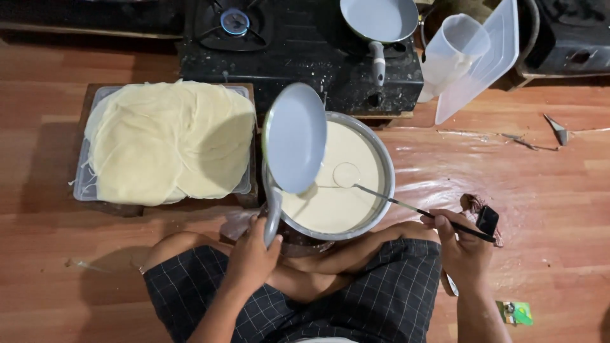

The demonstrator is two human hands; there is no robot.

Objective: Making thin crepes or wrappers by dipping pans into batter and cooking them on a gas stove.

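Note:
My left hand (253,254) grips the grey handle of a small pale frying pan (294,136), tilted up over the left rim of a big metal basin (384,184) full of cream-coloured batter (337,190). My right hand (462,244) holds the end of a long thin ladle (394,202), whose round bowl rests in the batter near the middle. I sit cross-legged in dark checked shorts right behind the basin.
A stack of thin yellow crepes (168,140) lies on a clear tray on a low wooden stand at left. A black gas stove (298,44) carries a second pale pan (380,19). At the upper right stand a plastic jug (452,54) and a clear lid (489,57). A green packet (518,312) lies on the wooden floor.

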